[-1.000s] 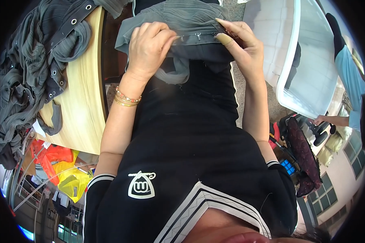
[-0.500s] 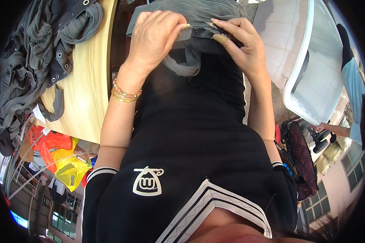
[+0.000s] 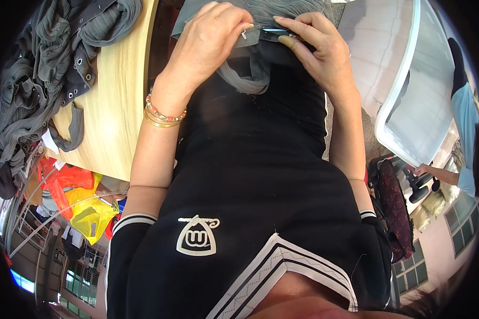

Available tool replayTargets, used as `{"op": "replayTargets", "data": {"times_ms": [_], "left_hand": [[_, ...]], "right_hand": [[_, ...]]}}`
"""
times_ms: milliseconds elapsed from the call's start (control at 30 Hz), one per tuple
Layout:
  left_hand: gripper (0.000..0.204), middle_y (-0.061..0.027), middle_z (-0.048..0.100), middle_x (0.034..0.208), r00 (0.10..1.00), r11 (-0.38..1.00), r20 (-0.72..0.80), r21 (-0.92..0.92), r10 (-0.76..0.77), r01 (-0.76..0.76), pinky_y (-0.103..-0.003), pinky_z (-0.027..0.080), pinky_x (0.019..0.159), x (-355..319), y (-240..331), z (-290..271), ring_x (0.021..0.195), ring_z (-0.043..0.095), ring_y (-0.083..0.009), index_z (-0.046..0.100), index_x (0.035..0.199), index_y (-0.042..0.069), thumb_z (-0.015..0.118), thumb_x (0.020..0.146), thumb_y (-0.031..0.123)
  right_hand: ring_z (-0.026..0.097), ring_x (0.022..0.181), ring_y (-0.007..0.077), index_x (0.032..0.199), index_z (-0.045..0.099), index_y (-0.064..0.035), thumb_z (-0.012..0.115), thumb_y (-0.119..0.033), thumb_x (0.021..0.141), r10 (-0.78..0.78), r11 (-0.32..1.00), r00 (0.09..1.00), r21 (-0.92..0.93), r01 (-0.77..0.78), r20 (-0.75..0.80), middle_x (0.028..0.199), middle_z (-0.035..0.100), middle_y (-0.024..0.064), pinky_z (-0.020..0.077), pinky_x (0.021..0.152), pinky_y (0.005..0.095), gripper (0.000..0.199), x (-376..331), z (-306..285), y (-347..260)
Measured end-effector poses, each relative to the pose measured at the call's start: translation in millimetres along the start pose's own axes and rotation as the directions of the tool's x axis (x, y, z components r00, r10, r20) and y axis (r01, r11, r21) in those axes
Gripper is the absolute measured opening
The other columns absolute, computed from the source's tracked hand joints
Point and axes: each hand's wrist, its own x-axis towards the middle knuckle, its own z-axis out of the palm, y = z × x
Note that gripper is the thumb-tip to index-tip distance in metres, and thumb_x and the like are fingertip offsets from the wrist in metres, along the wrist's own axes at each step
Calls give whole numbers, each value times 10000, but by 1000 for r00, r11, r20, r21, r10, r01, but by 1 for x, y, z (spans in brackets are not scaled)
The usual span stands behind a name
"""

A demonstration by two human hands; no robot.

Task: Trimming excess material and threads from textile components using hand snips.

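Observation:
A sheer grey ribbed garment (image 3: 298, 7) lies across my lap at the top of the view, with a loop of its cloth hanging down over my black clothing. My left hand (image 3: 210, 40) is closed, pinching the garment's dark edge between thumb and forefinger. A small shiny metal piece (image 3: 244, 35) shows just under those fingertips. Between thumb and fingers, my right hand (image 3: 324, 50) grips a small tool with a slim shiny blade (image 3: 274, 31) pointing left along that edge. The tool's handle is mostly hidden by the hand. One finger or thumb wears a tan cover (image 3: 287, 40).
On my left, a pale wooden table (image 3: 117, 101) bears a heap of dark grey garments with metal eyelets (image 3: 26, 95). Red (image 3: 64, 181) and yellow plastic bags (image 3: 93, 218) hang below it. A large translucent white bin (image 3: 418, 106) stands at my right, with another person's arm (image 3: 442, 173) beyond.
The tool's blade now lies flatter and shows longer between my hands. Both hands have shifted slightly, and a small metal piece has come into sight under my left fingertips.

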Motion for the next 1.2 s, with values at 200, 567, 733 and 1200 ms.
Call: {"op": "replayTargets", "data": {"times_ms": [200, 567, 733, 1200], "left_hand": [[93, -90, 642, 897, 996, 992, 41, 92, 79, -82, -374, 504, 748, 1, 1, -2, 851, 629, -278, 684, 1007, 27, 696, 934, 82], [143, -24, 634, 897, 958, 908, 100, -305, -270, 287, -264, 455, 670, -7, 1, 0, 749, 549, -98, 664, 1047, 8, 617, 1036, 143], [163, 18, 638, 950, 958, 797, 110, -535, -264, 282, -220, 462, 765, -8, -1, 5, 852, 556, -57, 656, 1057, 8, 585, 1064, 154], [170, 11, 629, 965, 960, 795, 91, -542, -265, 271, -217, 471, 830, -3, -2, 3, 901, 569, -61, 635, 1109, 14, 568, 1079, 167]], "right_hand": [[586, 827, 142, 1221, 764, -142, 800, -64, 849, 3, 998, 1000, 69, -2, -15, 955, 627, 18, 485, 723, 273, 381, 0, -2, 2], [582, 845, 138, 1215, 769, -150, 806, -77, 846, 15, 995, 1000, 97, -17, 26, 950, 623, 3, 478, 744, 260, 378, -2, 2, 4], [617, 810, 142, 1168, 778, -142, 817, -92, 828, 41, 966, 999, 253, -44, 16, 972, 630, 20, 507, 749, 277, 346, -1, 0, 4], [588, 866, 124, 1205, 767, -109, 774, -89, 883, -87, 956, 984, 292, 39, 154, 971, 629, 2, 465, 757, 258, 323, 16, -12, 8]]}}
